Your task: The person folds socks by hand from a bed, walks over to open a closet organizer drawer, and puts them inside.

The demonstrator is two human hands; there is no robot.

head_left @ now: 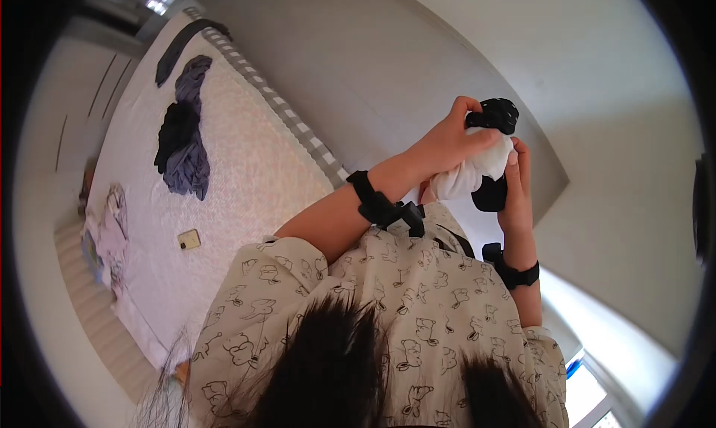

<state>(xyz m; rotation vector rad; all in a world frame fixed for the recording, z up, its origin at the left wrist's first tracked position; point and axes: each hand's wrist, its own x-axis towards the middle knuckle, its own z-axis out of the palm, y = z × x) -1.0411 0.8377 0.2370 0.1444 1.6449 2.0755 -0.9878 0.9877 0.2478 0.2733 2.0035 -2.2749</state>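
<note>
Both hands are up in front of my body, holding a bunched black-and-white cloth item (488, 156). Its upper end is black with small white dots, the middle is plain white, and another black part hangs at the bottom. My left hand (471, 129) grips the upper part, with fingers and thumb closed round the dotted fabric and the white cloth. On the other side, my right hand (519, 178) has its fingers closed on the white cloth beside the lower black part. Folds hide the item's full shape, so its kind cannot be made out.
Left of me is a bed (246, 167) with a pale quilted cover. Grey and black clothes (186, 144), a dark garment (183, 44), a phone (189, 239) and pink clothing (112, 238) lie on it. A wall (619, 129) rises at the right.
</note>
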